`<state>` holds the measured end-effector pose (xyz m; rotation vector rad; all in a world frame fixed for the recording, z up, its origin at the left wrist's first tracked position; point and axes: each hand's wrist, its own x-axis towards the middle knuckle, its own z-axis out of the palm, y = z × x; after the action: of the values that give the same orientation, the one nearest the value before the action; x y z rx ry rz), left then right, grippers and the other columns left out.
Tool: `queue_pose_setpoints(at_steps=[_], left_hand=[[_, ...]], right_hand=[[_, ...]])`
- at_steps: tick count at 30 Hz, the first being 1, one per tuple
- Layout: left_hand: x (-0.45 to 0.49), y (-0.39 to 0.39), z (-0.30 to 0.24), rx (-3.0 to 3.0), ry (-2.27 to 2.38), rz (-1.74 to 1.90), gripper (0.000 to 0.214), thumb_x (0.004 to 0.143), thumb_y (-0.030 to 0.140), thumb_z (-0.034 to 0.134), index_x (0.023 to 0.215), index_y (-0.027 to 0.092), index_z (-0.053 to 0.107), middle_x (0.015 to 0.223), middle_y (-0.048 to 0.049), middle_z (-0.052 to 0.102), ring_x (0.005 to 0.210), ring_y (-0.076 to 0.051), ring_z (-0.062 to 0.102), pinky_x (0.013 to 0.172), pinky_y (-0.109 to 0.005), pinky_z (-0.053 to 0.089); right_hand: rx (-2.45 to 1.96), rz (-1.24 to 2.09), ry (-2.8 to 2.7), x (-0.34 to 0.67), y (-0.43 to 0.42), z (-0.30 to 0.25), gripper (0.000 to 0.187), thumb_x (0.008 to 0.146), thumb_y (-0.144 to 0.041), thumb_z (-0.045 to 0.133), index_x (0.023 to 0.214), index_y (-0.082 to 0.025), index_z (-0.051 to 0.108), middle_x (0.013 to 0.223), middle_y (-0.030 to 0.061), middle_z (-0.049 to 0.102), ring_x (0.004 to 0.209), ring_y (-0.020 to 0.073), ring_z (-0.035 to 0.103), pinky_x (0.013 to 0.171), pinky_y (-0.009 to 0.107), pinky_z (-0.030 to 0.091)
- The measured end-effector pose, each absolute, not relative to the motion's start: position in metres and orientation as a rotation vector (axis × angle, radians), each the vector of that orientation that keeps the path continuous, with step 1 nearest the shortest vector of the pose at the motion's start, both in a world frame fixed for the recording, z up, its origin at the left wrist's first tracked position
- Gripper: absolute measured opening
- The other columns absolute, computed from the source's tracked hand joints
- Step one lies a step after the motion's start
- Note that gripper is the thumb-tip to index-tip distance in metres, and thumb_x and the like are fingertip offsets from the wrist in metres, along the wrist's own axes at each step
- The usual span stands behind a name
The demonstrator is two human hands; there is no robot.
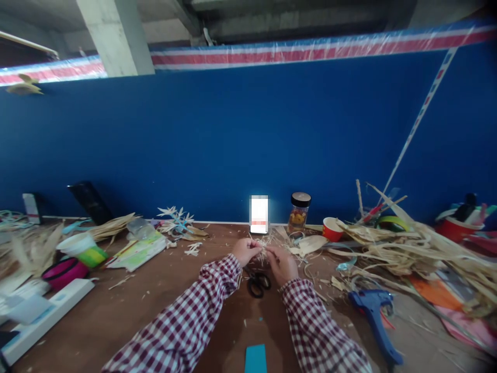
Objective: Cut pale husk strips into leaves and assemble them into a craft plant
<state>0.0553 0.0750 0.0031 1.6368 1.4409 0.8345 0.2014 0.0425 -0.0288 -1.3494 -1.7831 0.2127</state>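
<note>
My left hand (245, 250) and my right hand (282, 264) meet above the brown table (163, 305), both in red-and-white checked sleeves. Their fingers pinch a small bundle of pale straw strips (264, 247) held between them. Black-handled scissors (258, 283) lie flat on the table right under my hands. A lit phone (259, 214) stands upright against the blue wall just beyond the bundle.
A blue glue gun (373, 311) lies at the right beside a big heap of dried straw (411, 248). A black-lidded jar (298, 213) and a red cup (331, 228) stand near the wall. A green cup (83, 249), pink pouch (64, 271) and white box (42, 316) sit left.
</note>
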Motion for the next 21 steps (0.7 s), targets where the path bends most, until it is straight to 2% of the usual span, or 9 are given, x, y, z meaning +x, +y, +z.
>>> queue_pose_setpoints(at_steps=[3, 6, 13, 17, 21], left_hand=[[0.050, 0.078, 0.004, 1.648, 1.454, 0.887, 0.016, 0.070, 0.020, 0.056, 0.081, 0.010, 0.062, 0.064, -0.0038, 0.065, 0.052, -0.011, 0.057, 0.050, -0.022, 0.046], [0.039, 0.082, 0.010, 1.693, 1.475, 0.918, 0.025, 0.070, 0.018, 0.054, 0.093, 0.013, 0.061, 0.074, -0.0053, 0.067, 0.064, -0.013, 0.060, 0.058, -0.023, 0.046], [0.039, 0.092, 0.015, 1.758, 1.458, 0.777, 0.049, 0.070, 0.013, 0.051, 0.119, 0.010, 0.048, 0.077, -0.0071, 0.069, 0.059, -0.014, 0.060, 0.056, -0.024, 0.047], [0.044, 0.096, 0.015, 1.835, 1.438, 0.798, 0.041, 0.067, 0.013, 0.055, 0.108, 0.017, 0.059, 0.097, -0.0056, 0.067, 0.084, -0.016, 0.060, 0.075, -0.025, 0.045], [0.037, 0.092, 0.012, 1.846, 1.525, 0.846, 0.028, 0.069, 0.020, 0.054, 0.094, 0.016, 0.065, 0.093, -0.0074, 0.067, 0.086, -0.019, 0.060, 0.078, -0.028, 0.043]], right_hand=[[-1.380, 0.191, -1.734, 0.203, 0.043, -0.030, 0.027, 0.084, -0.028, 0.039, 0.090, -0.020, 0.064, 0.086, 0.0054, 0.067, 0.080, 0.0182, 0.060, 0.072, 0.030, 0.046], [-1.428, 0.161, -1.655, 0.205, 0.044, -0.032, 0.030, 0.084, -0.028, 0.037, 0.093, -0.017, 0.063, 0.090, 0.0085, 0.066, 0.082, 0.0203, 0.059, 0.073, 0.032, 0.045], [-1.413, 0.174, -1.631, 0.205, 0.049, -0.037, 0.028, 0.082, -0.026, 0.039, 0.095, -0.017, 0.062, 0.093, 0.0076, 0.066, 0.084, 0.0205, 0.058, 0.077, 0.033, 0.045], [-1.375, 0.201, -1.631, 0.205, 0.048, -0.037, 0.028, 0.081, -0.025, 0.040, 0.099, -0.019, 0.060, 0.097, 0.0068, 0.065, 0.087, 0.0203, 0.059, 0.079, 0.034, 0.045], [-1.341, 0.245, -1.602, 0.205, 0.050, -0.040, 0.027, 0.081, -0.023, 0.041, 0.102, -0.019, 0.057, 0.096, 0.0067, 0.065, 0.086, 0.0198, 0.060, 0.076, 0.034, 0.048]])
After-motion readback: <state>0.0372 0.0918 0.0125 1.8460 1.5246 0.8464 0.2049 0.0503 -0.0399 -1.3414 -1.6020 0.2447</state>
